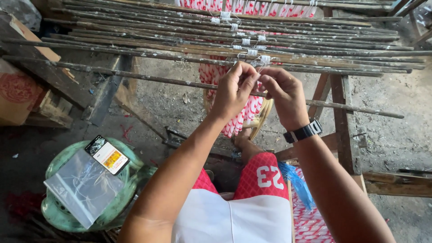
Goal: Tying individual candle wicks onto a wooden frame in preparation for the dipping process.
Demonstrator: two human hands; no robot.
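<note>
Both hands pinched tight: left hand (233, 87) and right hand (283, 92) fingers nip thin white string (264, 59) over rough, paint-flecked wooden rods (135, 47).

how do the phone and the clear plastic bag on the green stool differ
The phone is small, dark-framed and rigid, its screen lit with bright colours; the clear plastic bag is larger, see-through and limp, with thin white strings inside. The phone's lower corner overlaps the bag's top edge. Both lie flat on the green stool, away from both hands.
</note>
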